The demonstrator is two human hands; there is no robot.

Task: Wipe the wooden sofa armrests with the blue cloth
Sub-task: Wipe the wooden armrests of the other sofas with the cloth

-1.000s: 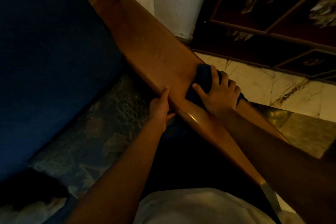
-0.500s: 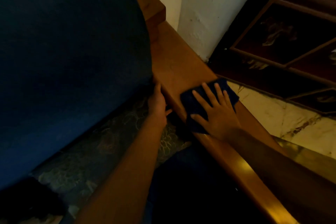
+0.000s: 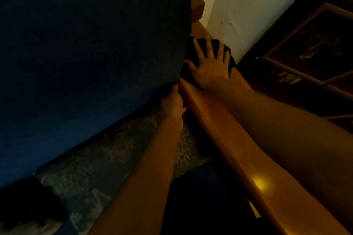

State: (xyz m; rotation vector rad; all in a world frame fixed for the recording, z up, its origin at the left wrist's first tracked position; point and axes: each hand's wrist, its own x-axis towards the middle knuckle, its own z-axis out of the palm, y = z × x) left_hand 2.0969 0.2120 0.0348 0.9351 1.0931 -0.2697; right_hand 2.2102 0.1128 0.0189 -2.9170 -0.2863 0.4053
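Right-hand fingers (image 3: 208, 47) spread flat, pressing the blue cloth (image 3: 193, 53) onto the wooden armrest (image 3: 219, 120). The cloth has slid from mid-rail up to the far end, tight against the dark blue back cushion (image 3: 95, 53) beside the wall (image 3: 257, 5), so this rail's top looks nearly covered. The left hand (image 3: 172, 104) grips the rail's inner edge, fingers curled under. The wood is smooth, glossy and rounded at the edge; the seat fabric (image 3: 114, 149) is a raised floral weave.
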